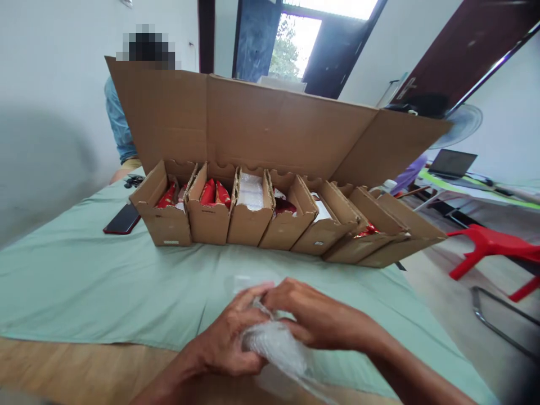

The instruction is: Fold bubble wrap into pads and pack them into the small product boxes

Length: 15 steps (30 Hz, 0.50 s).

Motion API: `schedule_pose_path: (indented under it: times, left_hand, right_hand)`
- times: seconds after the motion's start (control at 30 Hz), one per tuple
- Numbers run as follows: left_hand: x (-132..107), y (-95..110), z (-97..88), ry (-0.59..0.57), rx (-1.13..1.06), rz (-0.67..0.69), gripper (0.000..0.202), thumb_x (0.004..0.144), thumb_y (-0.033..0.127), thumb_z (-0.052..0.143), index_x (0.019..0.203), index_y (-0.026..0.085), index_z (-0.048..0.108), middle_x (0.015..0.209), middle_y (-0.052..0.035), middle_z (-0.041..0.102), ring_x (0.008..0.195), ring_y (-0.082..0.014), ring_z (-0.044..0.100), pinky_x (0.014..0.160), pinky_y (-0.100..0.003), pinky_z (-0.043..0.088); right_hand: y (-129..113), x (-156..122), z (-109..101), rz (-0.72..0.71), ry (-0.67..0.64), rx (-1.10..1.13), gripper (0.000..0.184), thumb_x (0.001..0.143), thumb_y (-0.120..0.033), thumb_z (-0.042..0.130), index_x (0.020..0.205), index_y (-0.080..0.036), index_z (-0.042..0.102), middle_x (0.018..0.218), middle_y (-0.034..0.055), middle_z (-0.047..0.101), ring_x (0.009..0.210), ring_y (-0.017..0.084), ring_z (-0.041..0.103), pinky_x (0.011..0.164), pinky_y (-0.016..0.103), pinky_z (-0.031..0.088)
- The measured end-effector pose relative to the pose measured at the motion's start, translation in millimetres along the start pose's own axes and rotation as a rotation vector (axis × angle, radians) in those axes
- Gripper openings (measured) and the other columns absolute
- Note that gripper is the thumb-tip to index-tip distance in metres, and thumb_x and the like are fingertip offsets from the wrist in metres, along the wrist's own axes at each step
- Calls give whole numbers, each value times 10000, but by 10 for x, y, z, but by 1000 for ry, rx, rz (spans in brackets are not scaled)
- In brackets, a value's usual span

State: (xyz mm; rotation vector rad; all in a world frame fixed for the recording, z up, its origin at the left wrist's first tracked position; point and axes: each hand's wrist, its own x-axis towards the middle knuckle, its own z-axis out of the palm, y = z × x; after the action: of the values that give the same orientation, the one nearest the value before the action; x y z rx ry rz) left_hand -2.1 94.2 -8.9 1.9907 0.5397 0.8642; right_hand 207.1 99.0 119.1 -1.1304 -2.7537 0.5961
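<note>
Low over the near side of the table, both hands close on a piece of bubble wrap (pixel 280 344). My left hand (pixel 230 334) grips it from the left, thumb below and fingers above. From the right, my right hand (pixel 312 312) pinches its upper part, fingertips close to the left hand's. The wrap looks bunched or rolled, and its loose end trails toward me. Whether something lies inside it, I cannot tell. Behind the hands stands a row of several open cardboard boxes (pixel 208 225), holding red packets (pixel 215 192) and folded bubble wrap (pixel 251 191).
A tall cardboard panel (pixel 270 126) rises behind the boxes. On the green cloth (pixel 84 281) to the left lies a phone (pixel 122 218). A person (pixel 120 124) is behind the panel. At the right are a red stool (pixel 498 247), a laptop (pixel 453 163) and a fan (pixel 464 124).
</note>
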Motion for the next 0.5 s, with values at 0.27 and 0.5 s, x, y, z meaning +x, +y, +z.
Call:
schedule_pose_path:
  times: [0.27,0.5]
  left_hand:
    - [-4,-208,165,103,-92,-245,719,651,128,602,1357,197,485,1011,-28,642,857,-197,608,796,-315,479]
    - [57,-257,119,139,-98,-241,779,616,88,597,1388,177,538,1085,-56,682,965,-227,651,859,-328,501]
  right_hand:
    - [586,1323,-1044,473,62,-689,326,953,-235,546,1206,-181,744,1259,123,732,1194,292,624,955,399,451]
    - [890,2229,-830,510,-132,-775,198,680,-88,775,860,-164,808,956,142,793,1021,320,676,991,472,384]
